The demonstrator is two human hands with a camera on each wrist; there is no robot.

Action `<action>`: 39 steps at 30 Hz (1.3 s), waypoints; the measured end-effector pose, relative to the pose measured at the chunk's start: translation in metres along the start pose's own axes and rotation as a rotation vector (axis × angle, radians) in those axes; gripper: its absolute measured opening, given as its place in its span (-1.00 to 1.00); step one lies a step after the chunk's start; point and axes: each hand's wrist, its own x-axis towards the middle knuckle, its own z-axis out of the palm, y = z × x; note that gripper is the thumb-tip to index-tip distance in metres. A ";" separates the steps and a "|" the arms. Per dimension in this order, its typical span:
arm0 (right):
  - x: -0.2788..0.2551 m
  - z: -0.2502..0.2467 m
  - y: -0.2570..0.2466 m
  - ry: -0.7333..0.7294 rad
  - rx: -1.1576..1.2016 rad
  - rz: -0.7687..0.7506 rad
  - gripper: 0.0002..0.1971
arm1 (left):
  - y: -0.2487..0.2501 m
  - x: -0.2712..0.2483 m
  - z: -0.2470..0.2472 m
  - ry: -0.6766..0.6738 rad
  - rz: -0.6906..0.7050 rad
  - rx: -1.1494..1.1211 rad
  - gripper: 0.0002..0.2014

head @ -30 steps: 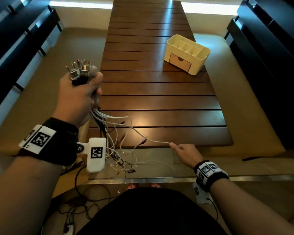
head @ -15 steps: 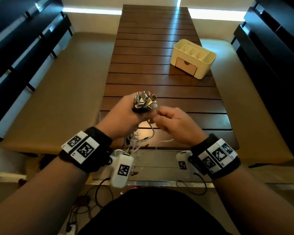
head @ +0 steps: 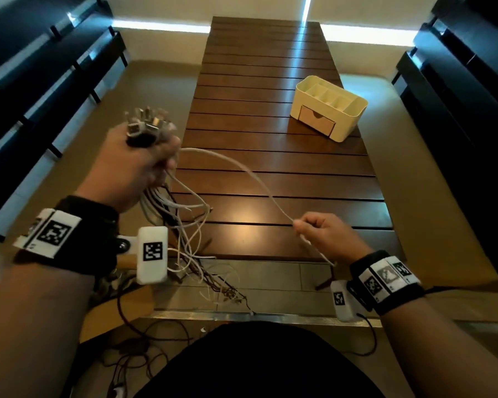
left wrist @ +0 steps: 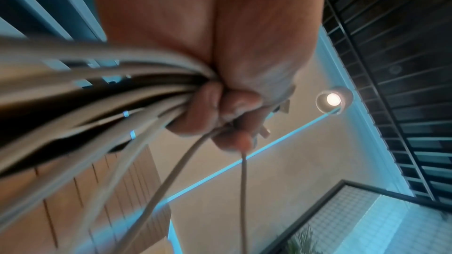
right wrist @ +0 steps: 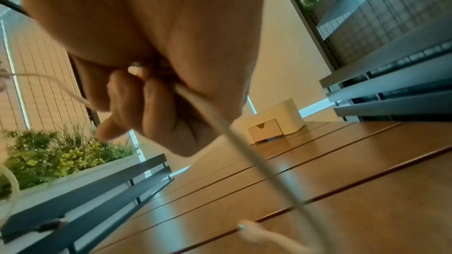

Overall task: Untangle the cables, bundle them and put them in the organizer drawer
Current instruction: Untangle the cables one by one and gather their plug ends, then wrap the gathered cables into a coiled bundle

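Cables [head: 181,225]: one bunch, clamped in the left hand [head: 135,168], fist curled tight round them. Plug ends [head: 147,124] stick up out of the top of the fist, fanned out. Loose ends hang below the fingers, mixed white and dark, trailing down past the near table edge, tangled at the bottom.

Left wrist view: fingers [left wrist: 208,115] wrapped fully round the bunch [left wrist: 97,94], strands spilling out on the palm side, two thin ones dropping straight down from the fingertips.

One white cable [head: 242,170] runs out of the left fist on the thumb side, arcs over the table [head: 270,162] and ends in the right hand [head: 328,237]. Right fingers closed, pinching that cable at the fingertips; its tail comes out behind the palm toward the wrist. Right wrist view confirms: fingers [right wrist: 156,107] curled over the white cable [right wrist: 244,152], it enters from the left, passes under the fingers and exits down toward the camera. Span between the hands is slack, not taut.

Hands well apart, left raised off the table's left edge, right low over the near slats.

Organizer [head: 328,107]: cream, on the table far beyond the right fingertips, toward the right edge. Drawer [head: 316,122] in its front looks closed. Top compartments open, contents can't tell. Same box in right wrist view [right wrist: 271,121].

Dark benches [head: 41,81] flank the table both sides.
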 end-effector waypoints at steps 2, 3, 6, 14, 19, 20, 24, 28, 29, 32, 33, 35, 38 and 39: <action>0.001 0.001 -0.009 -0.155 -0.147 0.033 -0.78 | 0.000 -0.003 0.012 -0.071 -0.010 0.046 -0.90; 0.002 0.002 -0.016 -0.241 -0.291 0.044 -0.80 | 0.000 -0.005 0.018 -0.099 -0.017 0.066 -0.96; 0.004 -0.006 -0.043 -0.259 -0.548 0.068 -0.80 | -0.002 -0.007 0.030 -0.121 -0.023 0.141 -0.74; -0.014 -0.028 -0.124 -0.141 -0.304 -0.282 -0.35 | 0.005 -0.008 0.052 -0.132 0.025 -0.071 -0.92; 0.004 0.006 -0.131 -0.190 -0.116 -0.371 -0.46 | 0.014 -0.011 0.079 -0.054 0.085 -0.318 -0.88; 0.005 0.011 -0.129 -0.206 -0.066 -0.368 -0.50 | 0.015 -0.011 0.082 -0.015 0.083 -0.358 -0.91; 0.008 -0.001 -0.124 -0.347 0.038 -0.294 -0.60 | 0.012 -0.012 0.084 0.043 0.048 -0.402 -0.88; 0.012 -0.035 -0.133 -0.209 -0.027 -0.360 -0.68 | 0.005 -0.016 0.092 -0.011 0.067 -0.297 -0.90; 0.014 -0.040 -0.137 -0.101 0.040 -0.393 -0.66 | 0.004 -0.015 0.094 -0.020 0.075 -0.288 -0.90; 0.015 -0.043 -0.157 0.045 0.291 -0.475 -0.53 | 0.008 -0.008 0.101 -0.078 0.088 -0.301 -0.86; 0.017 -0.041 -0.163 0.048 0.293 -0.504 -0.45 | 0.011 -0.006 0.104 -0.110 0.109 -0.274 -0.88; 0.019 -0.040 -0.177 0.059 0.175 -0.564 -0.41 | 0.019 -0.001 0.111 -0.161 0.158 -0.184 -0.92; 0.024 -0.041 -0.193 0.116 0.030 -0.642 -0.63 | 0.028 0.008 0.117 -0.149 0.170 -0.130 -0.89; 0.026 -0.043 -0.196 0.137 0.007 -0.656 -0.70 | 0.031 0.010 0.117 -0.132 0.164 -0.120 -0.87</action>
